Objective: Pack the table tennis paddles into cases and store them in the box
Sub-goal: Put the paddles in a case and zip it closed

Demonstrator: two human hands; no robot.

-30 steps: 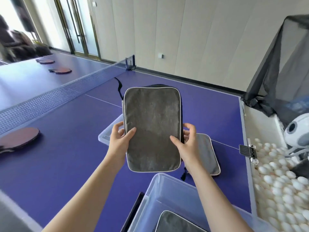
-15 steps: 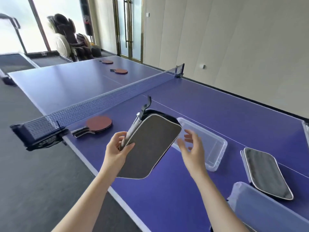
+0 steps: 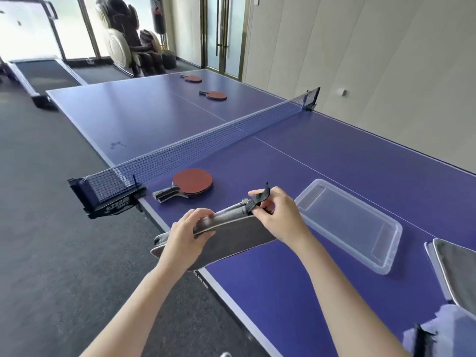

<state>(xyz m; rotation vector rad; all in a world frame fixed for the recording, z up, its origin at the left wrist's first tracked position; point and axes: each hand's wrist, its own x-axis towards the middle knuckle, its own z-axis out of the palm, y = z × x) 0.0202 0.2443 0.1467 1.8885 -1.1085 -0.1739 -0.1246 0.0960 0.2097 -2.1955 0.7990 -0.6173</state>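
I hold the grey case (image 3: pixel 231 238) in both hands, over the near edge of the blue counter (image 3: pixel 322 181); its low end juts out past that edge, above the floor. The case is tilted, its zip edge turned up and its flat grey face towards me. My left hand (image 3: pixel 186 237) grips it near the low end: the fingers (image 3: pixel 203 214) curl over the upper edge and the thumb presses on the grey face. My right hand (image 3: pixel 282 217) is at the higher end, where its fingers (image 3: pixel 277 199) pinch the black strap (image 3: pixel 258 198) that rises from the corner of the case. I cannot tell whether the case touches the counter.

Just beyond my hands a red paddle (image 3: pixel 192 184) lies flat on the counter, close to the net (image 3: pixel 206 145), its handle pointing left. To the right of my right hand lies a clear plastic lid (image 3: pixel 347 222). A second grey case (image 3: pixel 457 274) lies at the right border, and a corner of the clear box (image 3: pixel 445 328) shows below it. Beyond the net two more paddles (image 3: pixel 215 95) lie on the far half.
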